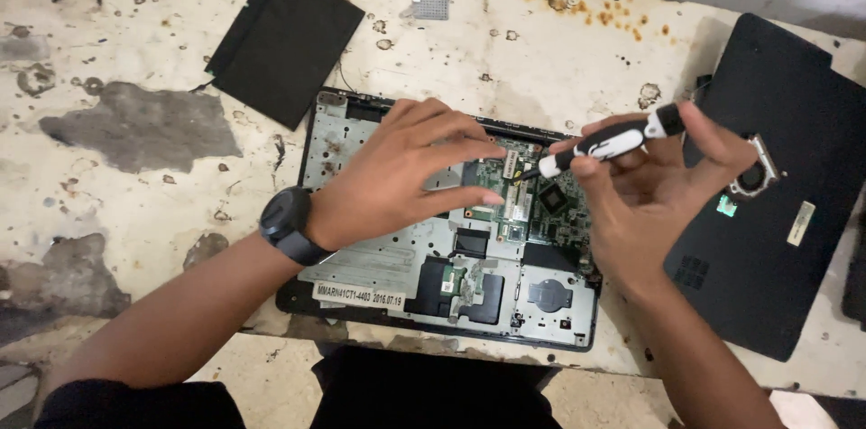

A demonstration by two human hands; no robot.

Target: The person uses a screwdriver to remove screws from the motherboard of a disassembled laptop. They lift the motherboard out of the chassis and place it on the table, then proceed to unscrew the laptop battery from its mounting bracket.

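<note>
**Two hands over an opened laptop base**

An opened laptop base (379, 258) lies on a stained, pale worktable (117, 50), its silver inner frame and green circuit board (523, 203) exposed. It sits at the near edge of the table, right in front of the person.

The left hand (397, 172), with a dark watch (287, 223) on its wrist, hovers over the middle of the base. Its fingers are spread and gently curved, tips reaching down to the left part of the board; it grips nothing that I can make out.

The right hand (645, 190) is closed around a black-and-white screwdriver (606, 142), held between thumb and fingers at a slant. The tool's dark tip points down-left and meets the board near the fingertips of the left hand.

Beyond the base, to the left, a flat black panel (284, 41) lies on the table with thin wires at its far corner. To the right rests a black laptop cover (785, 212), tilted, just beside the right hand. A small grey square chip (431, 1) lies near the far edge.
</note>
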